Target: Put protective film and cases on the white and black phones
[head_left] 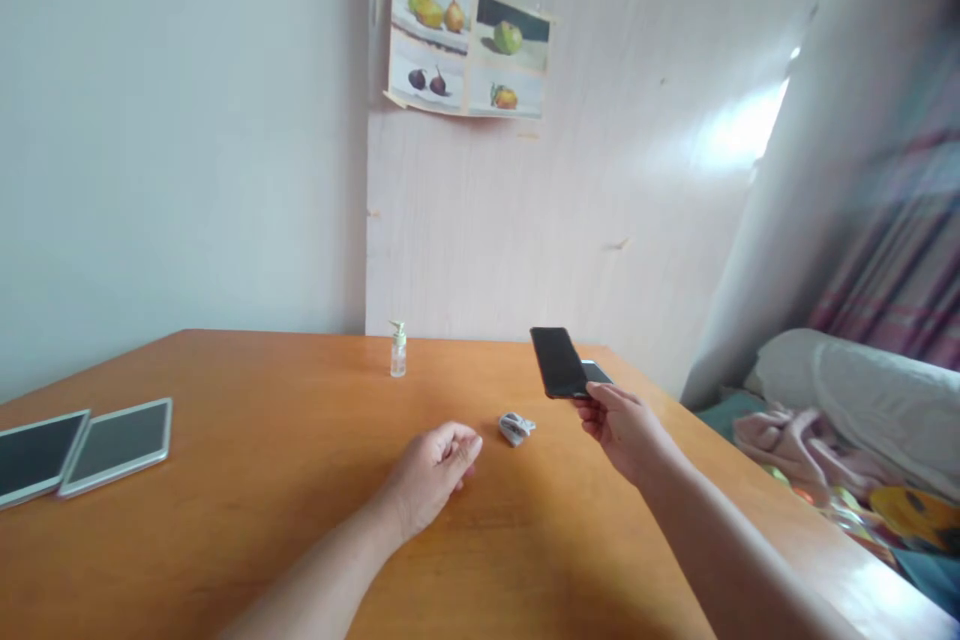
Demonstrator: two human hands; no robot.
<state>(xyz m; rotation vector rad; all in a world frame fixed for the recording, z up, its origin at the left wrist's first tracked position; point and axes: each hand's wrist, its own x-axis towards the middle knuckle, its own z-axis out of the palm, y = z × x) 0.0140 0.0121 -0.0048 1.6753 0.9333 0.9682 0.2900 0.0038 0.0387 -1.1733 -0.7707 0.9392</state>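
Note:
My right hand (621,425) pinches the near end of a black phone (558,361) and holds it tilted just above the orange wooden table (262,460). A second dark phone (597,372) lies flat on the table right behind it. My left hand (433,472) rests on the tabletop with its fingers loosely curled and nothing in them. A small crumpled grey cloth (516,427) lies between my two hands, a short way right of my left fingertips.
A small clear spray bottle (397,349) stands near the table's far edge. Two white-framed tablets (81,450) lie side by side at the left edge. A fruit poster (469,40) hangs on the wall. A bed with blankets (840,420) sits right of the table.

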